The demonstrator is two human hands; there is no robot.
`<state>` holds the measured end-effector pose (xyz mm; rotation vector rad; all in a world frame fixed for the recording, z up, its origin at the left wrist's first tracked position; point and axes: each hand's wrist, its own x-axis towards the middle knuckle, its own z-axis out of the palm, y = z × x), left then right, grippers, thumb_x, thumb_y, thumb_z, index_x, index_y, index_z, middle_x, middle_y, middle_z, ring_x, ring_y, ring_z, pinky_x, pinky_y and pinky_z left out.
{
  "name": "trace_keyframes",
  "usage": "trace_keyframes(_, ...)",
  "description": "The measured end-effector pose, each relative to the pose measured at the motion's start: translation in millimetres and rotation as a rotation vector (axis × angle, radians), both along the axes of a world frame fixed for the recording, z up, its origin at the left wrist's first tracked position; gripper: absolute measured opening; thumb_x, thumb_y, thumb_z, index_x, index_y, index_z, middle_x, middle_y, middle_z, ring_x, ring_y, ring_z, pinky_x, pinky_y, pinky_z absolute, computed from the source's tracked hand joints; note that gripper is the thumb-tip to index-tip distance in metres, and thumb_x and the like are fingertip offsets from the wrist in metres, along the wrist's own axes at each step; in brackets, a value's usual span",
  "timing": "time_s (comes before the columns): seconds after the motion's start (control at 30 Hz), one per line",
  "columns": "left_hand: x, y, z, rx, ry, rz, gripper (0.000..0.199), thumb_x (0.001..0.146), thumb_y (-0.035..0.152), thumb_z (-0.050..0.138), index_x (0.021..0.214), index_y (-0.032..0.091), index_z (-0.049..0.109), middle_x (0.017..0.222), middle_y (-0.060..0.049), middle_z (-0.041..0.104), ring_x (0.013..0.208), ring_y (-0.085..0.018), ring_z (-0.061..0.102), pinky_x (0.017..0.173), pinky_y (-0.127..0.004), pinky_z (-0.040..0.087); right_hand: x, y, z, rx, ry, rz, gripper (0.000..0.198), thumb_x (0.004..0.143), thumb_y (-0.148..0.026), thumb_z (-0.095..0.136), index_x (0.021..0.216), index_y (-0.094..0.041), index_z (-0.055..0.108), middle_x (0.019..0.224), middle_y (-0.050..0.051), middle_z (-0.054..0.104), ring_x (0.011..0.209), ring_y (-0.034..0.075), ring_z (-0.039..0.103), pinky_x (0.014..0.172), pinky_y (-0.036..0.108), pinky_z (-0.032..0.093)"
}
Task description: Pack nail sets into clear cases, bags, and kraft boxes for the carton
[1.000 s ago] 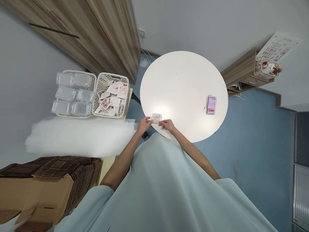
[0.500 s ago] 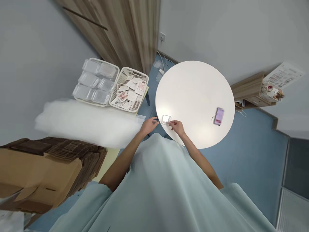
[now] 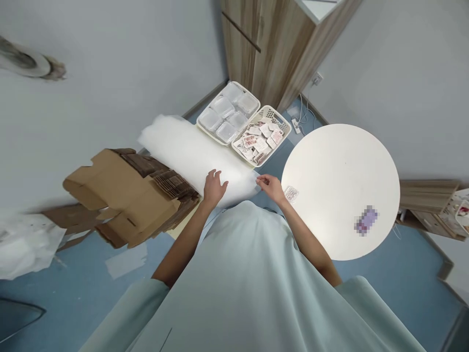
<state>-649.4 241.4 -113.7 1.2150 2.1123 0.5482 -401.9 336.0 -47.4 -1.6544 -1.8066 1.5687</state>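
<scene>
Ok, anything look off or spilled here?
The purple thing on the round table is pixelated, so its details are unreadable. Cards lie jumbled in a basket. No obvious spill.

One wide head-worn view looks forward and down over left hand [image 3: 215, 188] and right hand [image 3: 271, 187].

- A loose, pale blue-green cloth garment [image 3: 252, 293] covers the person's torso, its surface matte and plain-coloured, with soft lengthwise folds.
- A short, thin dark line [image 3: 166, 339] marks the cloth low on the person's left side.
- The wide left sleeve [image 3: 141, 300] and the wide right sleeve [image 3: 368, 303] match that colour and end above the forearms.
- The left hand [image 3: 215, 188] and right hand [image 3: 270, 187] are bare.
</scene>
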Motion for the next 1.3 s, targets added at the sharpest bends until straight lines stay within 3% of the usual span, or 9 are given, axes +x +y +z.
trace_keyframes(0.23, -4.7, -2.3, -15.9, -0.096, 0.163, -0.153, 0.05, 0.095, 0.02, 0.061, 0.143, 0.008, 0.059, 0.149, -0.027, 0.053, 0.138, -0.044, 0.047, 0.115, -0.055, 0.038, -47.5, -4.3, 11.7, 0.019, -0.063, 0.155, 0.021, 0.097, -0.039, 0.066, 0.105, -0.023, 0.075, 0.097, 0.003, 0.08, 0.073, 0.018, 0.07, 0.075, 0.032, 0.053)
trace_keyframes(0.43, -6.7, -6.1, -19.7, -0.109, 0.282, -0.254, 0.04, 0.099, 0.02, 0.054, 0.137, 0.013, 0.064, 0.133, -0.022, 0.061, 0.125, -0.04, 0.053, 0.104, -0.052, 0.045, -53.2, -9.7, 16.6, 0.008, -0.091, 0.171, 0.021, 0.097, -0.04, 0.064, 0.103, -0.023, 0.075, 0.096, 0.001, 0.079, 0.071, 0.017, 0.07, 0.074, 0.031, 0.051)
trace_keyframes(0.73, -9.8, -11.6, -15.2, -0.033, 0.231, -0.254, 0.029, 0.103, 0.019, 0.049, 0.111, 0.019, 0.077, 0.112, -0.016, 0.072, 0.11, -0.036, 0.061, 0.096, -0.049, 0.046, -56.8, -12.5, 16.6, 0.048, -0.137, 0.198, 0.019, 0.097, -0.037, 0.066, 0.104, -0.023, 0.077, 0.097, 0.002, 0.08, 0.083, 0.02, 0.072, 0.08, 0.032, 0.054)
trace_keyframes(0.87, -5.5, -22.0, 4.2, 0.104, 0.185, -0.192, 0.024, 0.103, 0.021, 0.052, 0.107, 0.021, 0.076, 0.11, -0.013, 0.075, 0.106, -0.034, 0.062, 0.098, -0.047, 0.047, -58.9, -13.2, 13.1, 0.121, -0.137, 0.184, 0.025, 0.097, -0.039, 0.069, 0.113, -0.022, 0.077, 0.118, 0.008, 0.078, 0.104, 0.023, 0.073, 0.094, 0.036, 0.056)
trace_keyframes(1.0, 3.0, -35.6, 37.2, 0.261, 0.132, -0.167, 0.019, 0.102, 0.02, 0.055, 0.103, 0.023, 0.074, 0.106, -0.009, 0.076, 0.101, -0.031, 0.063, 0.095, -0.044, 0.049, -61.6, -11.4, 13.9, 0.145, -0.163, 0.149, 0.042, 0.094, -0.053, 0.072, 0.12, -0.019, 0.074, 0.133, 0.014, 0.072, 0.122, 0.028, 0.067, 0.104, 0.04, 0.051)
trace_keyframes(1.07, 8.0, -41.6, 54.9, 0.332, 0.097, -0.175, 0.017, 0.101, 0.018, 0.057, 0.101, 0.024, 0.073, 0.105, -0.007, 0.076, 0.099, -0.029, 0.063, 0.094, -0.043, 0.05, -62.7, -9.3, 15.8, 0.115, -0.183, 0.138, 0.043, 0.092, -0.057, 0.072, 0.111, -0.019, 0.074, 0.123, 0.013, 0.075, 0.117, 0.028, 0.068, 0.101, 0.039, 0.05)
trace_keyframes(1.2, 18.6, -48.5, 84.6, 0.426, 0.02, -0.218, 0.015, 0.1, 0.018, 0.059, 0.099, 0.024, 0.072, 0.104, -0.005, 0.075, 0.098, -0.026, 0.064, 0.093, -0.042, 0.053, -59.2, -7.3, 22.3, 0.059, -0.137, 0.149, 0.042, 0.09, -0.061, 0.07, 0.08, -0.02, 0.066, 0.079, 0.001, 0.067, 0.08, 0.019, 0.062, 0.076, 0.031, 0.046)
trace_keyframes(1.3, 27.5, -48.0, 99.6, 0.462, -0.034, -0.254, 0.014, 0.101, 0.018, 0.06, 0.099, 0.025, 0.072, 0.106, -0.005, 0.075, 0.102, -0.025, 0.066, 0.095, -0.042, 0.054, -47.4, -12.2, 33.2, 0.067, 0.02, 0.141, 0.04, 0.092, -0.058, 0.063, 0.08, -0.021, 0.063, 0.069, -0.003, 0.058, 0.067, 0.015, 0.051, 0.065, 0.028, 0.039)
